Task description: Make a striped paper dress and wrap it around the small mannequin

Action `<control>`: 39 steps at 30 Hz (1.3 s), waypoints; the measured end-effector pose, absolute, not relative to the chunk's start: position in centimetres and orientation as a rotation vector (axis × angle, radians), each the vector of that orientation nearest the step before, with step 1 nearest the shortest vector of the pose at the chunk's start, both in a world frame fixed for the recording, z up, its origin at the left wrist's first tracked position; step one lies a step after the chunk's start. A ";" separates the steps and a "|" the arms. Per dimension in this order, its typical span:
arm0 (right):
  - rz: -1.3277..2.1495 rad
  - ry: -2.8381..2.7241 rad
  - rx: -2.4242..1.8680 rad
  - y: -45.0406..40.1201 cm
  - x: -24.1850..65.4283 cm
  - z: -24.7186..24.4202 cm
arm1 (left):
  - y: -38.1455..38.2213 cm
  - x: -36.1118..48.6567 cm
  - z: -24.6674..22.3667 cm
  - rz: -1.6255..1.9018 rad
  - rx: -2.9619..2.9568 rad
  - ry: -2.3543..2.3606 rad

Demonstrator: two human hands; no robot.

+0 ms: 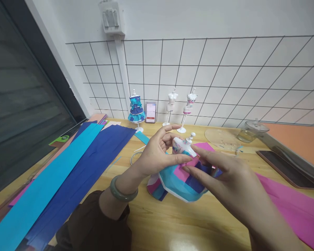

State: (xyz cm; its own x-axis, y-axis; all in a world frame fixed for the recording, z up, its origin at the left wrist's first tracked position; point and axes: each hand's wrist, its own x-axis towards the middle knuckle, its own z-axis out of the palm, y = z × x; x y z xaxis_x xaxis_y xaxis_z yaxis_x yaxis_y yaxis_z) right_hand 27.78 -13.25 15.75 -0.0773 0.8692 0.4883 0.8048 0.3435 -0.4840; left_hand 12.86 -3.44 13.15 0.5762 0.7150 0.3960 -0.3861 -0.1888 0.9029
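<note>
A small white mannequin torso [187, 143] with a patterned top is held up over the table, tilted. Around its lower part is a paper skirt [189, 190] in turquoise, pink and dark blue. My left hand [161, 150] is closed around the torso from the left, its thumb across the front. From the right, my right hand [219, 170] pinches the pink paper at the waist between thumb and fingers. The mannequin's stand is hidden behind the skirt and hands.
Turquoise [49, 177] and dark blue paper strips [94, 164] cover the left side. Pink paper [290, 205] and a dark tablet-like slab [285, 169] lie right. Behind stand a dressed mannequin [136, 108], two other mannequins [172, 101], a phone [150, 112] and a glass jar [251, 131].
</note>
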 end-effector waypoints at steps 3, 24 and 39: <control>0.013 -1.880 -1.487 -13.3 27.7 15.3 | -3.5 12.9 13.2 1.028 1.466 0.323; 0.243 -1.774 -1.558 -13.4 28.6 15.7 | -2.3 12.4 12.6 1.054 1.458 0.279; 0.242 -1.722 -1.489 -12.6 28.6 15.7 | -2.3 12.3 12.6 1.009 1.429 0.265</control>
State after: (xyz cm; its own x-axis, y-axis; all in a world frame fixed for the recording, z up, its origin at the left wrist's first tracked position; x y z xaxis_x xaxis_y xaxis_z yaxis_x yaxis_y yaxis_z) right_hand 28.56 -12.57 15.67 0.0434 0.8909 0.4522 0.7317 0.2798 -0.6216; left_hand 12.29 -2.27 12.58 0.5836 0.7040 0.4046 -0.4141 -0.1706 0.8941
